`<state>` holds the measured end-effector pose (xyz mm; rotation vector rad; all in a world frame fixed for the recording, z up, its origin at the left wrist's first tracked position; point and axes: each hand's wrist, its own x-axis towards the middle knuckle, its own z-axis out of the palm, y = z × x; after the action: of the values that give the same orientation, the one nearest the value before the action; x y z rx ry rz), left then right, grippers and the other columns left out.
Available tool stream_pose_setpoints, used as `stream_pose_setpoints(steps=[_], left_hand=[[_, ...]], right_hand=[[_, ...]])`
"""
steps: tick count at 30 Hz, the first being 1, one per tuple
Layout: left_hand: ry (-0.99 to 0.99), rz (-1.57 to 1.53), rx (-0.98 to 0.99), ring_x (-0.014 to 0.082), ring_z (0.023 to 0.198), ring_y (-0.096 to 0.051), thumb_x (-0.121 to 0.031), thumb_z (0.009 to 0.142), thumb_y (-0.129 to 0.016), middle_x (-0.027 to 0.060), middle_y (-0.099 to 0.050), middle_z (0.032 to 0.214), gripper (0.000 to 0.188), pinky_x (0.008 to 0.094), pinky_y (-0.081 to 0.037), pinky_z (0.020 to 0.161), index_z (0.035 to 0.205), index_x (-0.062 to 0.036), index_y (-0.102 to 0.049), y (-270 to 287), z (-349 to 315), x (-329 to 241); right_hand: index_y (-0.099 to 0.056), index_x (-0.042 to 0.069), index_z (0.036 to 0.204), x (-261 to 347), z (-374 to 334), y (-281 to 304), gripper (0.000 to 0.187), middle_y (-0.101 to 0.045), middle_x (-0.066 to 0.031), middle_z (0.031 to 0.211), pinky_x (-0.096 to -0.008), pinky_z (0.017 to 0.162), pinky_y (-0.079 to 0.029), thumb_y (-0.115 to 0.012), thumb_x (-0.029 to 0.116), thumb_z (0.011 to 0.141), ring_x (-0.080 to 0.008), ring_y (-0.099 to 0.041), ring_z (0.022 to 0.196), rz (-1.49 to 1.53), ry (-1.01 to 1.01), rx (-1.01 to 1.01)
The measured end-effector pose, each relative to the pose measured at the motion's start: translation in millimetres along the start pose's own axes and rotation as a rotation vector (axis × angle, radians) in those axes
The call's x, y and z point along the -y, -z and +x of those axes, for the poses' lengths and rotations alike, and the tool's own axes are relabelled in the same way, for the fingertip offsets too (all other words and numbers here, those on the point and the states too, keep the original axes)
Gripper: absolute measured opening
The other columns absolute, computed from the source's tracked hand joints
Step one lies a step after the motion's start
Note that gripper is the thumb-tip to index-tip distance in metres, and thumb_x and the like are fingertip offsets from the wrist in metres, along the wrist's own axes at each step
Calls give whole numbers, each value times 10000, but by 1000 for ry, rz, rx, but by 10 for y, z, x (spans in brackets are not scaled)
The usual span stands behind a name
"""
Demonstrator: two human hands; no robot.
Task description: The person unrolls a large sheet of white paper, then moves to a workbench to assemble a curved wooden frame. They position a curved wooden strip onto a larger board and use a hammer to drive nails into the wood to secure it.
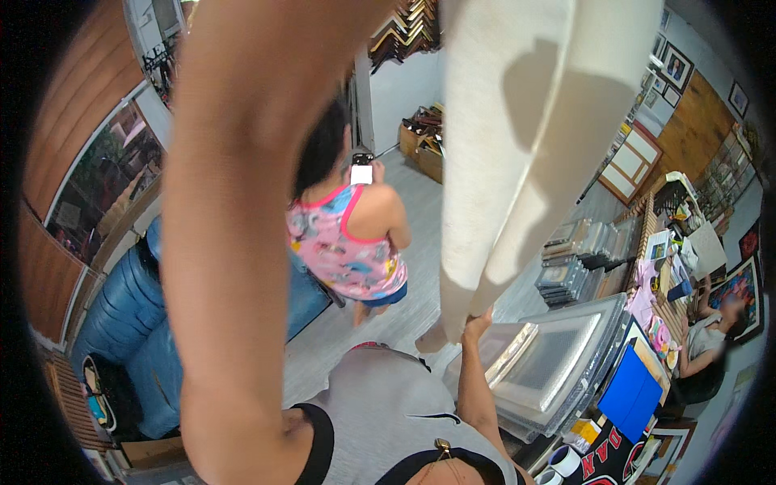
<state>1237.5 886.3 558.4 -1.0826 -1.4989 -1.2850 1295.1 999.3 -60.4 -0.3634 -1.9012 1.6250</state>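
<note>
Head view. I see my right hand (477, 323) pinching the lower edge of a long cream-white fabric sheet (533, 137) that hangs from above; my left arm is raised out of frame, its hand unseen. A person in a pink patterned top (347, 242) stands beyond, beside a blue padded sofa (129, 323). Stacked silver picture frames (558, 364) lie at right.
</note>
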Motion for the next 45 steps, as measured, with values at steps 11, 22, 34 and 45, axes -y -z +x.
stream_pose_setpoints(steps=[11, 22, 34, 45], left_hand=[[204, 341, -92, 378, 1041, -580, -138, 768, -696, 315, -511, 1178, 847, 424, -494, 897, 1387, 76, -158, 1415, -1032, -378], [384, 880, -414, 358, 1036, -588, -152, 789, -674, 294, -525, 1173, 754, 411, -504, 893, 1355, 75, -230, 3298, -1372, -1007], [498, 1195, -573, 336, 1031, -596, -169, 812, -650, 272, -540, 1167, 658, 397, -514, 888, 1320, 73, -309, 4470, -1414, -1576], [546, 1288, -577, 316, 1026, -604, -183, 833, -628, 252, -553, 1162, 577, 384, -524, 883, 1289, 72, -381, 4842, -1371, -1677]], right_hand=[[-544, 32, 1065, -478, -543, 63, 514, -663, -150, 868, -372, 722, -515, -825, 226, 682, -269, -655, 791, -145, 47, 3], [-600, 38, 1002, -315, -611, -175, 452, -660, -147, 866, -384, 731, -508, -787, 97, 595, -316, -660, 830, -168, 149, 529], [-591, 16, 1021, 112, -1146, -332, 460, -616, -191, 948, -450, 811, -461, -757, 91, 599, -402, -581, 922, -11, 233, 938], [-583, 25, 1078, 137, -1106, -210, 508, -620, -180, 998, -445, 820, -474, -785, 111, 620, -397, -591, 932, -9, 272, 977]])
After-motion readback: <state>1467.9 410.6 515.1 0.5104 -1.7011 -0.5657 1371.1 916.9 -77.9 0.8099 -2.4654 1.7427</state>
